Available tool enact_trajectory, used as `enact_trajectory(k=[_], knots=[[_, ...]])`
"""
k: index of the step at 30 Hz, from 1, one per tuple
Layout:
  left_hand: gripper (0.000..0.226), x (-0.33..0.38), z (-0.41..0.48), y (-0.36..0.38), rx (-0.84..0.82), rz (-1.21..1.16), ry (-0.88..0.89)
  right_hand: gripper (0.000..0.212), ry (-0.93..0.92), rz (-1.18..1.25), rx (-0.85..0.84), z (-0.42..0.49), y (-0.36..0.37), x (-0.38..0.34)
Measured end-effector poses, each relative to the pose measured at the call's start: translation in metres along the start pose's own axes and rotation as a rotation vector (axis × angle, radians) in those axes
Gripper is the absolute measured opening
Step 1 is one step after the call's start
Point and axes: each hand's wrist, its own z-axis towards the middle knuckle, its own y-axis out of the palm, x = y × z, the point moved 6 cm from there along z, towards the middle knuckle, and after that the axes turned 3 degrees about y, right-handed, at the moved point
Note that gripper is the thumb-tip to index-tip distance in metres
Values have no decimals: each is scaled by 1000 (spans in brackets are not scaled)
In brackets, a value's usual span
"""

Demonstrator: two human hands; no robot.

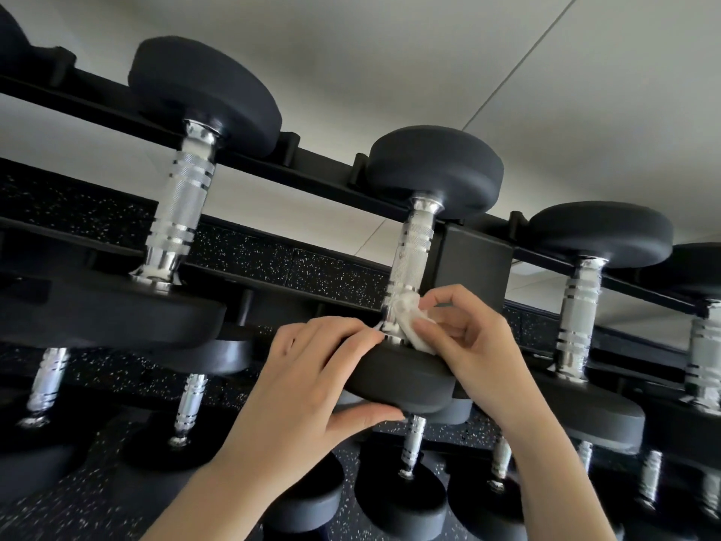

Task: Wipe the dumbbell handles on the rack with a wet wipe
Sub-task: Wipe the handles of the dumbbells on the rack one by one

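Your left hand (308,380) gripped the middle dumbbell (405,380) on the rack (474,263) by its near head, thumb beneath. At the lower end of its chrome handle (411,251), your right hand (476,341) pinched the wet wipe (409,322) against the metal.

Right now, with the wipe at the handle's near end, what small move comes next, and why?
Probably slide the wipe up the handle: the right hand pinches it at the near end, the rest lies bare, and the left hand grips the head.
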Motion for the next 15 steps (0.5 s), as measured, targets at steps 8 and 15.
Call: enact_trajectory(k=[8, 15], knots=[[57, -6, -2, 0, -20, -8, 43, 13, -25, -126, 141, -2, -2, -13], [62, -22, -4, -4, 11, -162, -9, 8, -166, -446, 127, 6, 12, -42]])
